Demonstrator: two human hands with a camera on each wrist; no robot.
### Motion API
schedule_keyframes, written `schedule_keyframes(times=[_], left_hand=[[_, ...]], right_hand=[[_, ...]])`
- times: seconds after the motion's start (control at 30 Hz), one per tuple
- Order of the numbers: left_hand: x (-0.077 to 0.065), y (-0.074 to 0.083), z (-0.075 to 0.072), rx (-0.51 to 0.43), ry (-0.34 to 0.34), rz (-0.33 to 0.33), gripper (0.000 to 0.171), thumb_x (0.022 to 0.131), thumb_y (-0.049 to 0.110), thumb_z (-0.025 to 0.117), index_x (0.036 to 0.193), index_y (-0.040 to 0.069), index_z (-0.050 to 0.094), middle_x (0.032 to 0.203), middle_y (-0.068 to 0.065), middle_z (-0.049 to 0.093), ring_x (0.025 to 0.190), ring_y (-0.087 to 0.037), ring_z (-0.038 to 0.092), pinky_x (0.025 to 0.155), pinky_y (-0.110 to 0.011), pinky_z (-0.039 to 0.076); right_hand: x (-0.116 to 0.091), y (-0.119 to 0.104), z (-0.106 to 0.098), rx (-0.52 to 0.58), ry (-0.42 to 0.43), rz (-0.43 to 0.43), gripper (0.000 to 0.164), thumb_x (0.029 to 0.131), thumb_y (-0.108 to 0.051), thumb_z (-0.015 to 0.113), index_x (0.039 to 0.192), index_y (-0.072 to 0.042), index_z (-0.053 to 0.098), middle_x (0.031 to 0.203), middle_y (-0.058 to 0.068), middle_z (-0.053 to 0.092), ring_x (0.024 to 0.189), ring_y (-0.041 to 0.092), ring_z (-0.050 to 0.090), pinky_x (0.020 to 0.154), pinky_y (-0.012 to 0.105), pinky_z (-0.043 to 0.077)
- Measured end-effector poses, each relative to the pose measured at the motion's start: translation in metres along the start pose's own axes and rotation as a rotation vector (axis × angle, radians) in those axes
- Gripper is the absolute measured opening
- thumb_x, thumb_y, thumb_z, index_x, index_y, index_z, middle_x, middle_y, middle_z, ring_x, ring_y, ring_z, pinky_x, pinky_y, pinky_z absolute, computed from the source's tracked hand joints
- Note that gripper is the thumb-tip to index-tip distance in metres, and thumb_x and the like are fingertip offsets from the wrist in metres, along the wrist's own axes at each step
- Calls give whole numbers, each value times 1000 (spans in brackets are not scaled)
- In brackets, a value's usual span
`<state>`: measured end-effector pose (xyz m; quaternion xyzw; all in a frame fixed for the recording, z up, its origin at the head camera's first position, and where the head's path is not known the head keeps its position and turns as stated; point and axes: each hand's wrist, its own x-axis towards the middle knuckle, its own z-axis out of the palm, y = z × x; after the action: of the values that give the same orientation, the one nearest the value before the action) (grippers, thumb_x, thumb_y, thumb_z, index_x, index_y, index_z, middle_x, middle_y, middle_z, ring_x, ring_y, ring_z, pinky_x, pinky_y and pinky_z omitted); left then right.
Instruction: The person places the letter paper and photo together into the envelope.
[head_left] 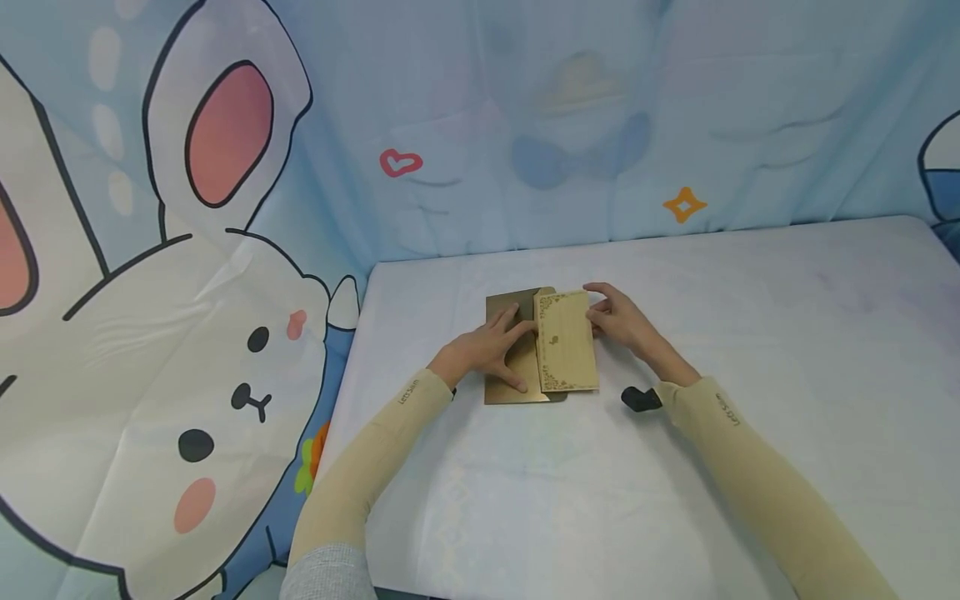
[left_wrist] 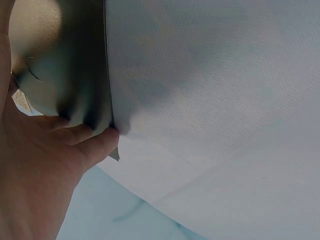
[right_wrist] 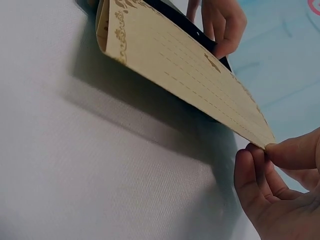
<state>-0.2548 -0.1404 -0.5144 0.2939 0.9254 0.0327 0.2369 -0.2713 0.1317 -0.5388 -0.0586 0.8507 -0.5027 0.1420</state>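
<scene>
A shiny gold envelope [head_left: 523, 367] lies on the white-covered table, partly under a cream folded card [head_left: 567, 346]. My left hand [head_left: 483, 346] rests on the envelope with its fingers spread. In the left wrist view, fingertips of that hand touch the dark, reflective envelope [left_wrist: 82, 45] near its edge. My right hand [head_left: 622, 323] pinches the card's far right corner between thumb and fingers. The right wrist view shows the card [right_wrist: 190, 75] tilted above the cloth, with brown scrollwork and dashed lines; its fold is at the upper left. Whether the card's left side sits inside the envelope is hidden.
White cloth [head_left: 787, 350] covers the table. A light blue curtain [head_left: 465, 200] hangs along its back edge, and a printed rabbit panel [head_left: 225, 358] stands at the left. A black strap piece [head_left: 641, 399] sticks out by the right sleeve.
</scene>
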Motion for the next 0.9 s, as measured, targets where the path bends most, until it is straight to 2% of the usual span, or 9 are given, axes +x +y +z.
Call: schedule_keyframes(times=[0.2, 0.43, 0.67, 0.9], left_hand=[[0, 0, -1, -6, 4, 2, 114, 72, 72, 76, 160, 36, 11, 169, -15, -7, 157, -36, 6, 113, -55, 40], [-1, 0, -1, -11, 6, 7, 115, 72, 70, 77, 160, 35, 12, 169, -15, -7, 157, -37, 6, 114, -56, 38], [-3, 1, -2, -20, 11, 4, 114, 72, 69, 78, 159, 34, 13, 169, -15, -6, 157, -38, 7, 114, -57, 38], [-2, 1, -3, -15, 0, 4, 113, 73, 69, 77, 159, 34, 12, 169, -15, -7, 157, -39, 6, 114, -57, 38]], right_hand=[[2, 2, 1, -3, -4, -12, 56, 105, -8, 46, 157, -5, 28, 120, 28, 61, 94, 30, 66, 80, 36, 53], [3, 4, 4, -10, -13, -19, 55, 105, -9, 46, 157, -3, 27, 121, 30, 59, 92, 27, 66, 78, 33, 54], [6, 7, 5, -14, -17, -10, 55, 105, -8, 46, 157, -3, 27, 121, 29, 60, 95, 31, 67, 79, 35, 54], [7, 8, 5, -23, -15, -6, 55, 105, -7, 45, 156, -1, 27, 120, 29, 60, 93, 28, 66, 77, 32, 53]])
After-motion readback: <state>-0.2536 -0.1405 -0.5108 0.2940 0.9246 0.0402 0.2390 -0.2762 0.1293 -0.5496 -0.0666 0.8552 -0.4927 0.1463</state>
